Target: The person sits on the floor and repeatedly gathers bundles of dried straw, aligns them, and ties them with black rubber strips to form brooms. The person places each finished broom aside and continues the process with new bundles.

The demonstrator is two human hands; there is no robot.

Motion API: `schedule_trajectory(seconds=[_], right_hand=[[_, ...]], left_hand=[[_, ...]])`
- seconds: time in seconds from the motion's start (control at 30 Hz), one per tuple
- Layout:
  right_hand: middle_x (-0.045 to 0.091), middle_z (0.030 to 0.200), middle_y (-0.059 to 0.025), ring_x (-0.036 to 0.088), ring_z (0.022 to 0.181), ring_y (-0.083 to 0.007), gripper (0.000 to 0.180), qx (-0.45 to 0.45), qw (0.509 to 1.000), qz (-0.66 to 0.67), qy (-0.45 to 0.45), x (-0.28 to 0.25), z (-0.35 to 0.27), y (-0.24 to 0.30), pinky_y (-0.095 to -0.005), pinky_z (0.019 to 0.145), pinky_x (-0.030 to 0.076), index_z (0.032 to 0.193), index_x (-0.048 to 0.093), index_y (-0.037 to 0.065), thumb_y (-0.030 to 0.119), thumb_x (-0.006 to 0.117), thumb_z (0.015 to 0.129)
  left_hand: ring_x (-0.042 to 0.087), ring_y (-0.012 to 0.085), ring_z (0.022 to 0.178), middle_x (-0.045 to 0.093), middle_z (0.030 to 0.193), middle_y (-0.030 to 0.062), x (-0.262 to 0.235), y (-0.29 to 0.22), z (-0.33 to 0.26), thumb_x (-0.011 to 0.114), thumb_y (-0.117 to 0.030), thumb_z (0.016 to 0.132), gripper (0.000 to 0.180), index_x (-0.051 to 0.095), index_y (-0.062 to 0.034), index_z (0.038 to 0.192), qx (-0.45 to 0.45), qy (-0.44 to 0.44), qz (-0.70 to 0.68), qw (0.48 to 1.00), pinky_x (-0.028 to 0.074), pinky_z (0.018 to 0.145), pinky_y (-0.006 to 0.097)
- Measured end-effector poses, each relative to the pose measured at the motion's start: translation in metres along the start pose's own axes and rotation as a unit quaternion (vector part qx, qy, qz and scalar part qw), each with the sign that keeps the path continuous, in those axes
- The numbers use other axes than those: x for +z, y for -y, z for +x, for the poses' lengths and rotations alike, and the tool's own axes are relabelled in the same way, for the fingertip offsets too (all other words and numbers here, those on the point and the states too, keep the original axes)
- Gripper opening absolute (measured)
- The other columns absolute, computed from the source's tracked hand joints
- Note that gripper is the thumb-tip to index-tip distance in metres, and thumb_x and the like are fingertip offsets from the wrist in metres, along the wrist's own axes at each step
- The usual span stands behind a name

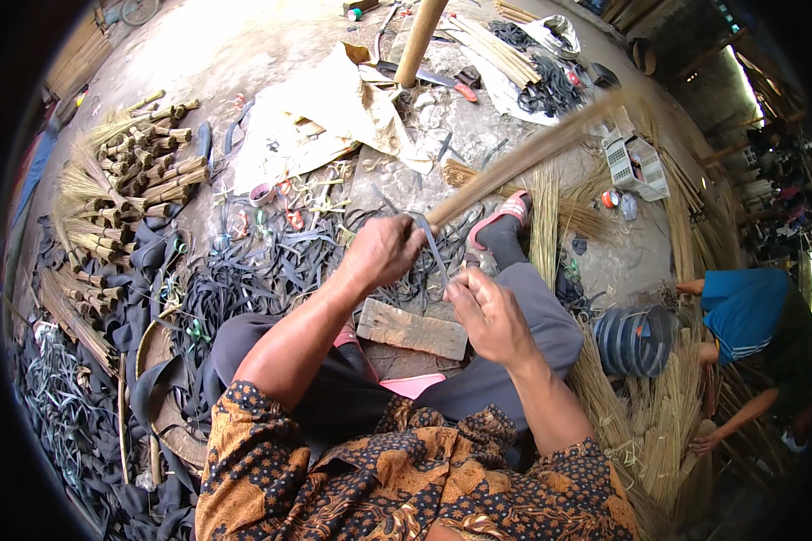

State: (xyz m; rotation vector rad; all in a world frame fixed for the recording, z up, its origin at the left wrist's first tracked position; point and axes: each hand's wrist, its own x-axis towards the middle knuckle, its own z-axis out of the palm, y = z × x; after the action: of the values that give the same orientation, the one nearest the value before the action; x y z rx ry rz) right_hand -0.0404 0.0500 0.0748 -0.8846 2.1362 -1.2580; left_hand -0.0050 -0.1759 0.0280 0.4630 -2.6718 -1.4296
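Straw broom bundle [514, 167] slants toward two o'clock; we grip its near end in our left hand [383, 251], while our right hand [483, 311] pinches a dark strip [431, 242].

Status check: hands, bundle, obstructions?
Left hand shut on straw bundle. Right hand pinching black strap. Wooden block on lap, nothing blocking.

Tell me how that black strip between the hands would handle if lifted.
The black strip is probably floppy: it runs thin from the left hand toward the right hand, and the like strips on the floor lie curled. It likely weighs little. It looks rubbery, so hardly fragile.
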Motion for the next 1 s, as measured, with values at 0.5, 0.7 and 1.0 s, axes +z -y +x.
schedule_trajectory(seconds=[0.5, 0.7, 1.0], right_hand=[[0.072, 0.103, -0.0167, 0.07, 0.091, -0.0392, 0.009, -0.174, 0.952, -0.251, 0.018, -0.044, 0.043, -0.016, -0.0446, 0.073, 0.054, 0.103, 0.066, 0.003, 0.009, 0.066, 0.096], [0.071, 0.107, -0.0215, 0.071, 0.095, -0.0413, 0.03, -0.083, 0.972, -0.218, 0.036, -0.053, 0.032, 0.036, -0.0484, 0.079, 0.057, 0.12, 0.066, 0.005, 0.021, 0.071, 0.096], [0.065, 0.087, -0.0134, 0.069, 0.079, -0.0376, 0.015, -0.27, 0.872, -0.408, -0.01, -0.037, 0.067, 0.042, -0.0477, 0.07, 0.055, 0.096, 0.065, 0.006, 0.018, 0.072, 0.092]], left_hand=[[0.064, 0.0083, 0.068, 0.072, 0.082, 0.0019, -0.003, -0.029, -0.029, 0.071, -0.041, 0.101, 0.037, 0.068, -0.0055, 0.109, -0.008, 0.316, -0.442, 0.839, 0.053, 0.061, 0.026], [0.067, 0.0264, 0.066, 0.066, 0.071, 0.0175, -0.005, -0.022, -0.025, 0.069, -0.035, 0.098, 0.042, 0.064, 0.0025, 0.117, 0.022, 0.107, -0.132, 0.985, 0.052, 0.064, 0.042], [0.07, 0.0434, 0.083, 0.071, 0.083, 0.0236, -0.003, -0.023, -0.028, 0.068, -0.034, 0.095, 0.044, 0.066, 0.0006, 0.121, 0.045, 0.073, -0.009, 0.996, 0.055, 0.074, 0.049]])
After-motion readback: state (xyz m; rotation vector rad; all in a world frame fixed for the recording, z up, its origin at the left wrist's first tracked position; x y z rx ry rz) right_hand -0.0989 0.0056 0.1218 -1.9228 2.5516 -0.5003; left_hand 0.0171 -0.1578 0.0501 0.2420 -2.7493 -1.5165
